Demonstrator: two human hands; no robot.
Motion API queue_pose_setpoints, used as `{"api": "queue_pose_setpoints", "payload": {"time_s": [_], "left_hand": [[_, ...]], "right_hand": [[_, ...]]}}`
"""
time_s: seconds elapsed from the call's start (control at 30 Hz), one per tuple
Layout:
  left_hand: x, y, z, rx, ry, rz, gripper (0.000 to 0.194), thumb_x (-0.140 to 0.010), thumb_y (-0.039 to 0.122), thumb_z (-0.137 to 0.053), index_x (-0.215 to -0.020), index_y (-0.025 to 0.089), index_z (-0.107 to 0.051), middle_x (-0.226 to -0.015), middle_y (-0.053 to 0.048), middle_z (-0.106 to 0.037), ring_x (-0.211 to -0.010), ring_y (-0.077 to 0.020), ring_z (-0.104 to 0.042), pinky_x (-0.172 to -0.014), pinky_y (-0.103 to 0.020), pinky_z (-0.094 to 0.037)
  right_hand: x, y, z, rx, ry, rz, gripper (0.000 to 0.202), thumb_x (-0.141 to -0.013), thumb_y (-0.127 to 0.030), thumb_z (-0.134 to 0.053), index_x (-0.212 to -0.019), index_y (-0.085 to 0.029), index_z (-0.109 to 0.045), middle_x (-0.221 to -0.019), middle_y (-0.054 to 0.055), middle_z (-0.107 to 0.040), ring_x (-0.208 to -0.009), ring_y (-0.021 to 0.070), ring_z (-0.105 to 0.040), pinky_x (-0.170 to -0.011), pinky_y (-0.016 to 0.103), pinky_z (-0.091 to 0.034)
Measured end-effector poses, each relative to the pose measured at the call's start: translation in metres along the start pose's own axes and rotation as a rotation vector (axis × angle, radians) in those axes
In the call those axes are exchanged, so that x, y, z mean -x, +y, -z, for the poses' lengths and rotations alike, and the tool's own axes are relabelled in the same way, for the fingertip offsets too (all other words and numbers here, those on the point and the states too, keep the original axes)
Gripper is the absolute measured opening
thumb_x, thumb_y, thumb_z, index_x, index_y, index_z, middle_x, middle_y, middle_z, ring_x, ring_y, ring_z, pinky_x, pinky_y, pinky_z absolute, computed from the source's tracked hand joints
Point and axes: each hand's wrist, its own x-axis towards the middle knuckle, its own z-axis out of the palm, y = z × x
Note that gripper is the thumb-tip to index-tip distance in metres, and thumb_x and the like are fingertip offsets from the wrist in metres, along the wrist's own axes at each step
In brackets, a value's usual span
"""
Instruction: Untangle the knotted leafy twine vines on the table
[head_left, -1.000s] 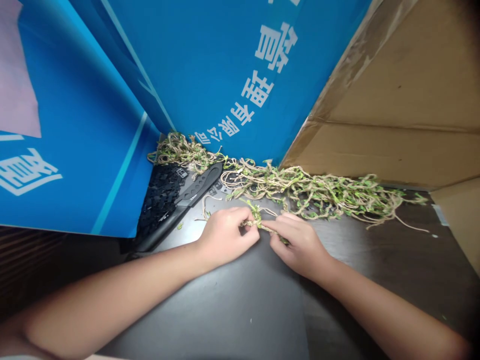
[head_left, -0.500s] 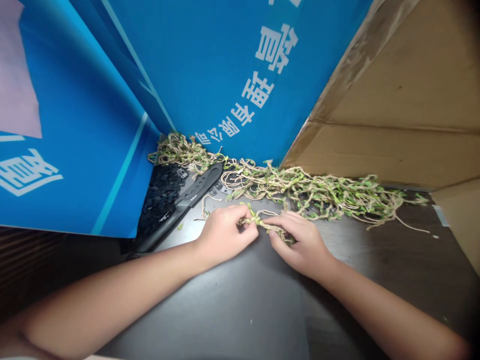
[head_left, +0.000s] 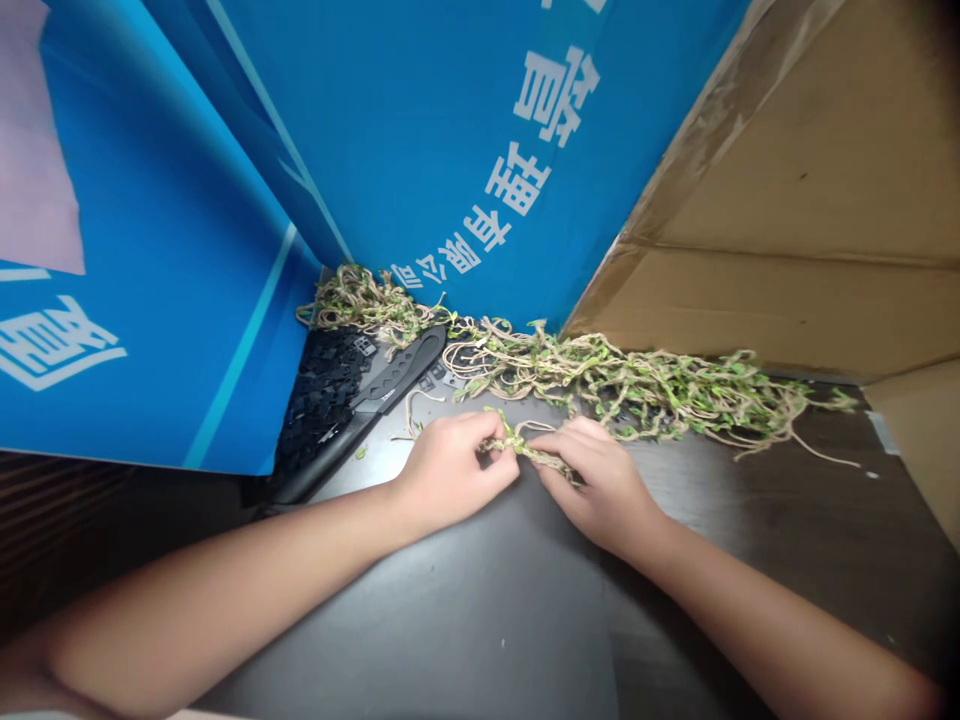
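A small bundle of leafy twine (head_left: 553, 461), beige cord with green leaves, stretches between my hands just above the grey tabletop. My left hand (head_left: 452, 462) is closed, thumb and forefinger pinching the bundle's left end where bright green leaves poke out. Curled around the right part, my right hand (head_left: 598, 480) grips it between thumb and fingers. My fingers hide parts of the cord. Right behind my hands lies a long heap of the same leafy twine (head_left: 645, 385), loose ends trailing from it.
At the left, a black-handled tool (head_left: 409, 370) lies slanted beside a pile of small black pieces (head_left: 324, 375). A second clump of leafy twine (head_left: 364, 300) sits in the back corner. Blue printed panels (head_left: 420, 130) and a cardboard wall (head_left: 810, 200) enclose the grey table (head_left: 480, 620).
My right fingers have shifted slightly along the bundle, showing a little more of its cord. My left hand keeps its pinch almost in place.
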Motion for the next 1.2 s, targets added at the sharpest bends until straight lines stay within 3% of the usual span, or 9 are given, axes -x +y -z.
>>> {"api": "queue_pose_setpoints", "payload": {"time_s": [0.27,0.43,0.63,0.7,0.83,0.9,0.97,1.07,1.2], "left_hand": [[0.0,0.002,0.0,0.011,0.01,0.032,0.006,-0.08,0.019,-0.06,-0.076,0.018,-0.063,-0.072,0.003,-0.063,-0.067,-0.011,-0.054,-0.065,-0.025,-0.036],[0.0,0.001,0.001,0.013,0.005,0.035,0.007,-0.08,0.02,-0.06,-0.075,0.018,-0.063,-0.072,0.003,-0.064,-0.068,-0.0112,-0.055,-0.065,-0.025,-0.037],[-0.003,-0.003,0.002,0.058,0.049,0.08,0.009,-0.082,0.019,-0.058,-0.073,0.017,-0.06,-0.07,0.003,-0.063,-0.065,-0.0102,-0.054,-0.064,-0.024,-0.037],[-0.003,-0.003,0.002,0.055,0.058,0.058,0.01,-0.081,0.018,-0.059,-0.071,0.016,-0.058,-0.069,0.003,-0.062,-0.066,-0.0104,-0.054,-0.064,-0.024,-0.037],[-0.002,-0.003,0.002,0.038,0.063,0.024,0.009,-0.08,0.018,-0.06,-0.071,0.016,-0.058,-0.07,0.002,-0.064,-0.068,-0.0111,-0.055,-0.064,-0.024,-0.037],[0.0,-0.002,0.002,0.031,0.051,0.003,0.009,-0.081,0.018,-0.06,-0.072,0.016,-0.059,-0.07,0.002,-0.064,-0.067,-0.0111,-0.055,-0.064,-0.024,-0.037],[0.001,-0.002,0.001,0.032,0.034,-0.027,0.01,-0.082,0.019,-0.061,-0.072,0.016,-0.06,-0.07,0.002,-0.063,-0.067,-0.0106,-0.055,-0.065,-0.024,-0.038],[0.003,-0.001,0.001,0.035,0.011,-0.057,0.01,-0.083,0.02,-0.061,-0.074,0.017,-0.06,-0.07,0.003,-0.063,-0.066,-0.0098,-0.055,-0.065,-0.024,-0.039],[0.004,-0.001,0.0,0.037,-0.002,-0.056,0.011,-0.084,0.021,-0.061,-0.074,0.017,-0.06,-0.07,0.003,-0.063,-0.065,-0.0097,-0.055,-0.064,-0.023,-0.039]], "right_hand": [[0.0,-0.006,0.01,0.009,-0.168,-0.072,0.008,-0.098,-0.019,-0.056,-0.095,-0.019,-0.063,-0.082,0.002,-0.064,-0.08,0.0187,-0.055,-0.076,0.031,-0.039],[-0.01,-0.016,0.037,0.08,-0.353,-0.156,0.013,-0.097,-0.022,-0.054,-0.086,-0.02,-0.061,-0.077,0.003,-0.06,-0.076,0.0189,-0.055,-0.067,0.029,-0.035],[-0.006,-0.021,0.079,0.139,-0.695,-0.188,0.025,-0.098,-0.022,-0.055,-0.073,-0.02,-0.049,-0.073,0.001,-0.058,-0.07,0.0164,-0.053,-0.062,0.029,-0.035],[0.001,-0.016,0.095,0.121,-0.669,-0.173,0.028,-0.1,-0.028,-0.055,-0.073,-0.021,-0.051,-0.073,0.001,-0.06,-0.071,0.0166,-0.056,-0.063,0.029,-0.039],[0.019,-0.002,0.126,0.125,-0.388,-0.134,0.019,-0.101,-0.034,-0.058,-0.086,-0.027,-0.067,-0.084,0.001,-0.069,-0.076,0.0167,-0.065,-0.062,0.028,-0.051],[0.028,0.003,0.137,0.206,-0.24,-0.084,0.014,-0.1,-0.032,-0.059,-0.1,-0.031,-0.073,-0.1,0.002,-0.074,-0.087,0.0184,-0.071,-0.071,0.03,-0.058],[0.036,0.004,0.143,0.24,-0.156,-0.034,0.021,-0.099,-0.028,-0.06,-0.113,-0.033,-0.075,-0.114,0.003,-0.075,-0.101,0.0212,-0.074,-0.083,0.032,-0.062],[0.046,0.004,0.145,0.066,-0.187,-0.021,0.026,-0.099,-0.028,-0.059,-0.119,-0.035,-0.076,-0.113,0.005,-0.077,-0.102,0.0245,-0.075,-0.082,0.034,-0.065],[0.059,0.013,0.149,-0.193,-0.37,-0.385,0.029,-0.103,-0.038,-0.055,-0.083,-0.029,-0.076,-0.071,0.006,-0.071,-0.063,0.0172,-0.072,-0.057,0.022,-0.059]]}}
